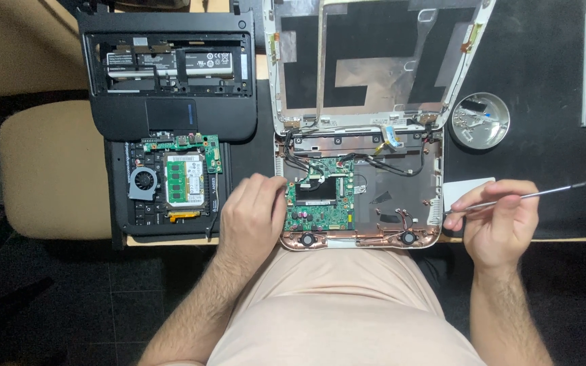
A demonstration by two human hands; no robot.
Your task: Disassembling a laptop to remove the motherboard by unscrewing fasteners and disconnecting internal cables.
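The left hand (252,215) rests with curled fingers on the left edge of the opened white laptop base (435,203), its fingertips touching the edge of the green circuit board (320,203) seated inside; it presses there rather than clasping anything; the right hand (500,220) is closed around the thin metal shaft of a screwdriver (544,192), pinched between thumb and fingertips, with the orange handle pointing off to the right over the dark mat (544,81) and the tip end hidden in the fingers just beside the base's right wall; the white base lies at the table edge directly in front of the person, its back cover (374,61) folded up and away, showing black and silver shielding; black cables and a blue-tipped ribbon run along the hinge line above the board; two small round speakers sit at the front corners of the base; a white card (466,190) lies partly under the right hand; a round metal dish (481,120) with small screws sits behind it on the mat; to the left a second, black laptop chassis (164,196) lies open with a fan, a memory module and a green board exposed; its black palm rest (171,74) lies just behind it; a beige chair seat (52,169) stands at the far left
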